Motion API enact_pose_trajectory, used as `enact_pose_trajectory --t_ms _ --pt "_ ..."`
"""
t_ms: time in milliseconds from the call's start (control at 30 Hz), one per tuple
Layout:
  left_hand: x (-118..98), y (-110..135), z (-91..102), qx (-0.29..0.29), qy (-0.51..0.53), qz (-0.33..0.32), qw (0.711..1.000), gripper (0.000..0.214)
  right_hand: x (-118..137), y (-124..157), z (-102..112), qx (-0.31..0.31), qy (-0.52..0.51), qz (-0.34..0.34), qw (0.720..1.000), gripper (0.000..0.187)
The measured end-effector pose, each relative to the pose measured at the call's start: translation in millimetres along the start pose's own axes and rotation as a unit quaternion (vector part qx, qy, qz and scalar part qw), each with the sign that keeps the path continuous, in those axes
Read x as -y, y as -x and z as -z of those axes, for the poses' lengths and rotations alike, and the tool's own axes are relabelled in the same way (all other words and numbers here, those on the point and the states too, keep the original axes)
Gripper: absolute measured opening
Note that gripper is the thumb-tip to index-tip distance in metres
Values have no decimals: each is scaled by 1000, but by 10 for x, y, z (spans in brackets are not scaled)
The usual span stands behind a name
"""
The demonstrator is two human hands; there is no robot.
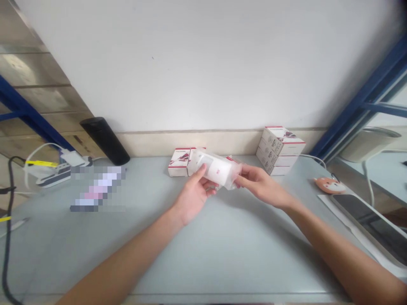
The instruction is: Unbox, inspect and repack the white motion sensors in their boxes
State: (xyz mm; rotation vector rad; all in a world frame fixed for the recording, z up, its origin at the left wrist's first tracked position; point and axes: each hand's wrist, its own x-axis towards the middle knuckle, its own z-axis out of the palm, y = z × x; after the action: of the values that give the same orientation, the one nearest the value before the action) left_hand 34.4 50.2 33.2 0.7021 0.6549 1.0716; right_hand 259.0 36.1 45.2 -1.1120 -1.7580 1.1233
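Both hands hold up a white device wrapped in a clear plastic bag [216, 168] above the middle of the grey table [203, 250]. My left hand [193, 195] grips its left end with thumb and fingers closed round it. My right hand [259, 184] pinches the bag's right end. Just behind the device lie two white-and-red boxes [179, 162] near the wall.
A stack of three white-and-red boxes [280, 150] stands at the back right. A black flask [104, 140] leans at the back left beside a power strip [54, 171] with cables. An orange fox-shaped mouse [329, 185] and a laptop [372, 220] lie at the right.
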Motion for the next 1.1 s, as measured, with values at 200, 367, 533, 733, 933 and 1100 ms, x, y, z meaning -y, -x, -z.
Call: enact_pose_trajectory --t_ms 200,367,533,733,933,1100 --pt "7 -13 31 -11 38 22 999 28 -105 -52 -205 -189 -113 37 975 30" --pt "6 -57 76 -19 26 4 999 25 -119 -24 -299 -168 -2 63 984 32" --pt "-86 -90 84 -66 59 0 996 18 -92 11 -318 -160 160 113 968 31" --pt "-227 -134 129 -118 76 -39 989 21 -69 9 -211 -169 142 109 969 23" --pt "-171 -71 61 -97 62 2 993 22 -110 -1 -290 -137 139 80 978 28" --pt "-187 1 -13 -86 49 -2 995 18 -71 18 -303 -200 95 93 971 21"
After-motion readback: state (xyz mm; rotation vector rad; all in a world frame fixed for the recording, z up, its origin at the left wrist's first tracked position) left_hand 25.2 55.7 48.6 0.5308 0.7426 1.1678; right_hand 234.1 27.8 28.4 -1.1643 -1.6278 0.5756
